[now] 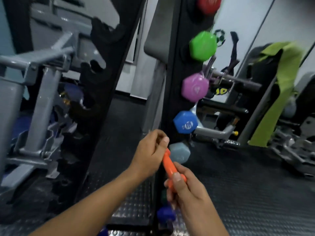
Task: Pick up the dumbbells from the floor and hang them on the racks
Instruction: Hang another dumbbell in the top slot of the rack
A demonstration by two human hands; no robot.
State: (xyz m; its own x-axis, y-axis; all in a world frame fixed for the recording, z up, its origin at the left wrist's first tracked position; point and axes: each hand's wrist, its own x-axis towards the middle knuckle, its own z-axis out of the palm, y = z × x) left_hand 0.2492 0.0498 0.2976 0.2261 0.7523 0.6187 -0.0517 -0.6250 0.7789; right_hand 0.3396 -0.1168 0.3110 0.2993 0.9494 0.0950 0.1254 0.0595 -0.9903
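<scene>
A small orange dumbbell [167, 165] is held between both hands in front of the black upright rack [172, 92]. My left hand [150, 155] grips its upper end, next to the rack post. My right hand [185, 193] grips its lower end, thumb on top. On the rack's right side hang a red dumbbell [208, 4], a green one [202, 46], a purple one [195, 87], a blue one [185, 122] and a pale blue-grey one [179, 153]. The orange dumbbell sits just below and left of the pale one. Dark blue dumbbells [166, 214] lie low by the rack's base.
A second black notched rack post [95, 92] stands to the left, with grey machine frames [42, 92] behind it. A weight machine draped with a green towel [279, 86] stands at the right. The floor is black rubber matting [255, 193].
</scene>
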